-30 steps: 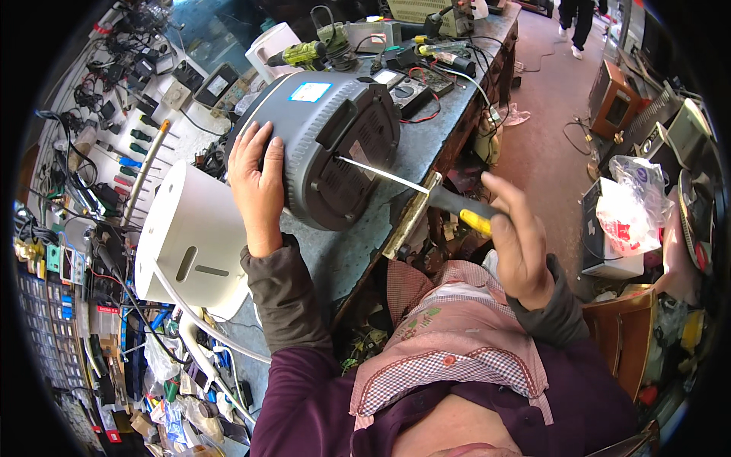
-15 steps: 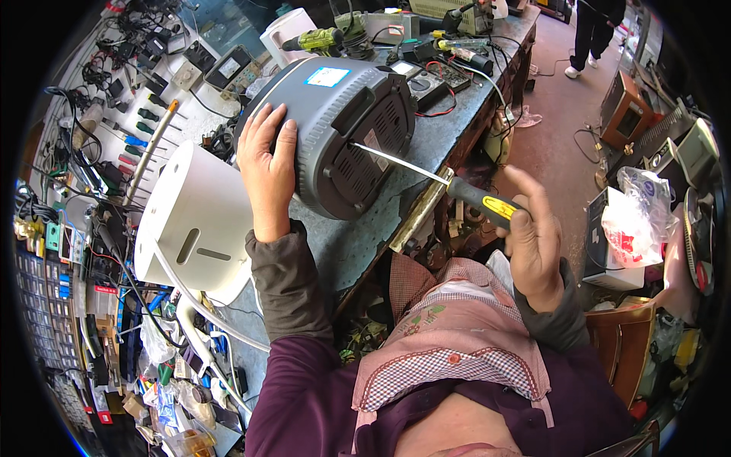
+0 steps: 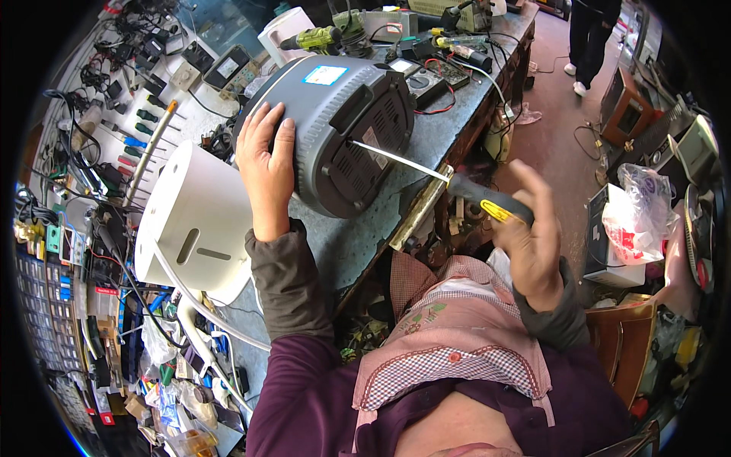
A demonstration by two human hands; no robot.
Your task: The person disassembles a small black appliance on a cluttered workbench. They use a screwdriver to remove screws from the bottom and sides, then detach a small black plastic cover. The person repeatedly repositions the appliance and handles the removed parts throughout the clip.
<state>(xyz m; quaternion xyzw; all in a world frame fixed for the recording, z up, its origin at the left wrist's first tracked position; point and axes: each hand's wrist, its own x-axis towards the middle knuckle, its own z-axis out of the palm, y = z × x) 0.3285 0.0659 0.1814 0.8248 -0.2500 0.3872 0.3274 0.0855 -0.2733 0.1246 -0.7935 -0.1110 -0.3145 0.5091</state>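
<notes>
A: Where is the appliance, and how does it lie?

B: The dark grey appliance (image 3: 304, 114) lies on its side on the blue-grey workbench (image 3: 343, 244), and its vented underside faces toward the right hand (image 3: 534, 244). A white-and-blue label (image 3: 326, 75) is on its upper wall.

A: In what state is the left hand (image 3: 268, 167)?

B: It is spread on the side of the appliance, with the thumb standing apart from the fingers.

A: And the right one?

B: It is at the handle end of a black-and-yellow screwdriver (image 3: 470, 193), with one finger raised. The fingers are blurred, so I cannot tell how firmly they close on the handle. The long metal shaft reaches to the underside, and its tip meets it there.

A: Which things are around?

B: A white housing (image 3: 202, 209) with two slots stands near the left forearm. Beyond the appliance, I see a green cordless drill (image 3: 316, 38) and a multimeter (image 3: 420, 84). Well apart, on the floor, there is a person in dark trousers (image 3: 590, 42).
</notes>
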